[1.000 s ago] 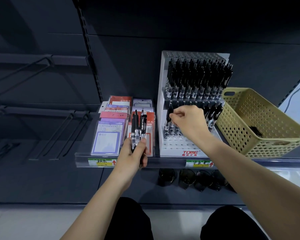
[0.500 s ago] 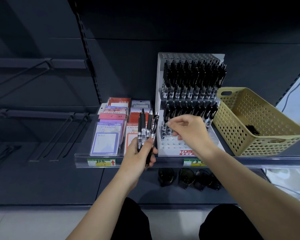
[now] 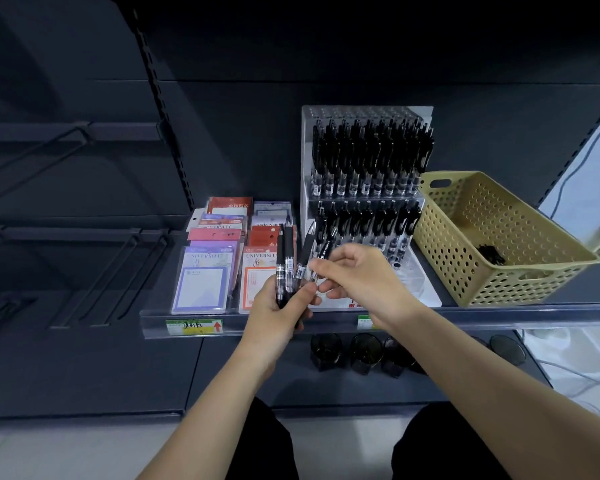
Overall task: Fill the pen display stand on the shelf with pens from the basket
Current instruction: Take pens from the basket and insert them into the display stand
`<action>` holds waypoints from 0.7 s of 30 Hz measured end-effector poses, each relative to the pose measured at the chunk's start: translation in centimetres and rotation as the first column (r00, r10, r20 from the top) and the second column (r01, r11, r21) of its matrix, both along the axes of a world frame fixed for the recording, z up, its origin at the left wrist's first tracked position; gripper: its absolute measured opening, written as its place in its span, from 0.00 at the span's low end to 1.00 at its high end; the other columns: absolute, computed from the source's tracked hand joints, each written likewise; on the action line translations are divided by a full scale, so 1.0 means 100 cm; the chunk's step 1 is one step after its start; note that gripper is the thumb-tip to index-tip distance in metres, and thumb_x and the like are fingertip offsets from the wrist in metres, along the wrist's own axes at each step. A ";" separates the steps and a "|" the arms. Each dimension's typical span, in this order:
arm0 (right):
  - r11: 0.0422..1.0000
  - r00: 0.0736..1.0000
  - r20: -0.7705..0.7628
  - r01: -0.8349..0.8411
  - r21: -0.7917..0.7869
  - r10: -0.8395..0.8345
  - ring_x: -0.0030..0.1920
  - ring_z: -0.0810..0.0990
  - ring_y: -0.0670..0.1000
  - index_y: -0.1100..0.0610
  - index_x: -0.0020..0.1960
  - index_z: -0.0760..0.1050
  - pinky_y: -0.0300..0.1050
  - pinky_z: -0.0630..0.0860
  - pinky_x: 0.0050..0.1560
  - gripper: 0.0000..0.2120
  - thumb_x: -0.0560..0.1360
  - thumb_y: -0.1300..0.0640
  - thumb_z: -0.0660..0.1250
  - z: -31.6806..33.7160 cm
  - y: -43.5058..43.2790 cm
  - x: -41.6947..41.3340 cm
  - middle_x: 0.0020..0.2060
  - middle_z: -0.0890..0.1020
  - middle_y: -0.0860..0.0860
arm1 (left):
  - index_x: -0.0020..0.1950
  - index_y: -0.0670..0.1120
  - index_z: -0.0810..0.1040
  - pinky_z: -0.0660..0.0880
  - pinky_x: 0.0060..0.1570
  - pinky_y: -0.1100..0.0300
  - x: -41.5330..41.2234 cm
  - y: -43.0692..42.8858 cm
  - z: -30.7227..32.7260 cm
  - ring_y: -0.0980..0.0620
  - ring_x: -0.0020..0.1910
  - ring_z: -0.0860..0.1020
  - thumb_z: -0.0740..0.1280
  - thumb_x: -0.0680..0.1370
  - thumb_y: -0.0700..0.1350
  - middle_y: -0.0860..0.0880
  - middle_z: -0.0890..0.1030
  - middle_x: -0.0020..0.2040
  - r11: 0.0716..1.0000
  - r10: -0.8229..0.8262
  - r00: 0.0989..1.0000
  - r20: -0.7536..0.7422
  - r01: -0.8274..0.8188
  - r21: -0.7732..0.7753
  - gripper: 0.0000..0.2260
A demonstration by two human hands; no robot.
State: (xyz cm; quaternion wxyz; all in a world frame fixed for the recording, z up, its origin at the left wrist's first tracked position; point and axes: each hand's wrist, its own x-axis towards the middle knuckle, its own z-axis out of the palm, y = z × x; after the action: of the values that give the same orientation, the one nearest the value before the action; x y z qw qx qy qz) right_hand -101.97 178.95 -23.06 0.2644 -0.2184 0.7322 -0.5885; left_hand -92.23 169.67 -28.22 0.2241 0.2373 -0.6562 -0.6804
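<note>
Gripping pens (image 3: 284,261), left hand (image 3: 274,313) flanks right hand (image 3: 364,278) pinching one pen (image 3: 324,254).

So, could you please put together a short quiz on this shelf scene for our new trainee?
1. True or false: the left hand grips a bundle of pens.
2. Where does the tan basket stand relative to the pen display stand? A) to its left, B) to its right, C) on top of it.
3. Fill the gap: the right hand pinches a single ____ beside the bundle.

Key
1. True.
2. B.
3. pen.
</note>
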 end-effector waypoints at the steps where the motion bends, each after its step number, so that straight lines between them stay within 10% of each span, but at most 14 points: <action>1: 1.000 1.000 -0.003 0.007 0.003 -0.007 0.33 0.81 0.47 0.62 0.44 0.75 0.38 0.79 0.35 0.08 0.73 0.57 0.71 0.000 0.000 0.000 0.35 0.81 0.54 | 0.47 0.46 0.74 0.70 0.29 0.64 -0.001 0.000 -0.001 0.57 0.30 0.75 0.67 0.76 0.45 0.52 0.82 0.35 1.000 0.001 1.000 0.004 -0.001 -0.002 0.05; 13: 0.984 0.951 -0.253 0.175 -0.025 -0.176 0.40 0.81 0.47 0.56 0.42 0.79 0.40 0.80 0.46 0.07 0.77 0.59 0.64 0.036 0.006 -0.036 0.39 0.83 0.53 | 0.49 0.44 0.73 0.71 0.26 0.68 -0.003 -0.013 -0.002 0.60 0.27 0.75 0.64 0.78 0.47 0.50 0.81 0.40 0.968 0.180 0.984 0.007 -0.178 0.177 0.06; 21: 0.967 0.810 -0.540 0.252 -0.034 -0.229 0.29 0.70 0.51 0.61 0.41 0.81 0.41 0.66 0.27 0.10 0.76 0.56 0.67 0.027 -0.007 -0.041 0.36 0.81 0.64 | 0.59 0.42 0.72 0.69 0.25 0.71 0.002 -0.022 -0.008 0.52 0.33 0.71 0.66 0.77 0.51 0.47 0.75 0.41 0.969 0.206 0.975 0.082 -0.215 0.121 0.16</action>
State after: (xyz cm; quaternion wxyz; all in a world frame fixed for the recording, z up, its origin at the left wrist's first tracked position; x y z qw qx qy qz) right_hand -106.06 178.29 -20.35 -0.0246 -0.2754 0.8099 -0.5173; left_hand -92.02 167.51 -28.98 0.2567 0.3429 -0.5890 -0.6853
